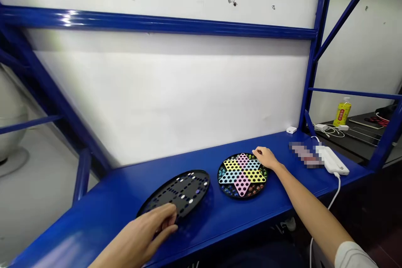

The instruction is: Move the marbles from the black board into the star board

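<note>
Black disc (pixel 176 190), pierced with holes and showing several white spots and one purple one, lies on the left part of the blue worktop (pixel 116 213), its near rim partly behind the left hand (pixel 153 228). That hand's fingers are curled, thumb slightly apart; whether they grip the rim, I cannot tell. Just right of the disc is a round star board (pixel 242 171) in pink, yellow and pale blue, with coloured marbles in the compartments between its points. At its far right rim is the right hand (pixel 266 158), fingers bunched close together; whether they pinch anything, I cannot tell. Farther right sits a white device (pixel 333 162) with a cable; a white adapter (pixel 291 130) stands near the wall (pixel 176 96).
</note>
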Demonstrator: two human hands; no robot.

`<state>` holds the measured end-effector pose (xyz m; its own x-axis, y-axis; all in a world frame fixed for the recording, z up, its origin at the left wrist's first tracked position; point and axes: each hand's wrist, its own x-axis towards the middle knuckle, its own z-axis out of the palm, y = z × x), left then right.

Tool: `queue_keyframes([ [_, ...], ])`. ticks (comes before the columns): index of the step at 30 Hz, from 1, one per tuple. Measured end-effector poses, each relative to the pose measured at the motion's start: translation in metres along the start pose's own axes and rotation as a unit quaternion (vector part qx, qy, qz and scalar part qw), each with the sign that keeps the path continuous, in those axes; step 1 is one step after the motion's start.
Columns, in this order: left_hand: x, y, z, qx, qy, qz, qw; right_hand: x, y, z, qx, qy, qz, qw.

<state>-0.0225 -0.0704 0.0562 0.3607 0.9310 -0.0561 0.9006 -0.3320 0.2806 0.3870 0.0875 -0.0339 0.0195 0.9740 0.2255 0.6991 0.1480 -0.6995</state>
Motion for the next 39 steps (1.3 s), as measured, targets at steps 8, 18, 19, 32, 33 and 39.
queue_keyframes([
  [8,0.006,0.014,-0.082,-0.077,0.449,-0.005,0.89,0.001,0.0,0.001,0.092,0.046,-0.013,0.995],
  [18,0.176,0.074,0.029,-0.438,0.217,-0.055,0.871,0.007,-0.009,-0.008,0.228,0.051,-0.009,0.972],
  [19,0.186,0.074,0.04,-0.418,0.202,-0.066,0.884,0.006,-0.009,-0.008,0.228,0.043,-0.004,0.973],
  [32,0.187,0.044,0.071,-0.184,0.108,-0.08,0.974,-0.007,-0.012,-0.011,0.032,-0.038,0.058,0.997],
  [33,0.186,0.043,0.072,-0.177,0.11,-0.074,0.975,-0.009,-0.014,-0.013,0.014,-0.039,0.054,0.998],
  [39,0.178,0.042,0.073,-0.192,0.095,-0.072,0.974,-0.021,-0.022,-0.015,-0.137,-0.053,0.047,0.988],
])
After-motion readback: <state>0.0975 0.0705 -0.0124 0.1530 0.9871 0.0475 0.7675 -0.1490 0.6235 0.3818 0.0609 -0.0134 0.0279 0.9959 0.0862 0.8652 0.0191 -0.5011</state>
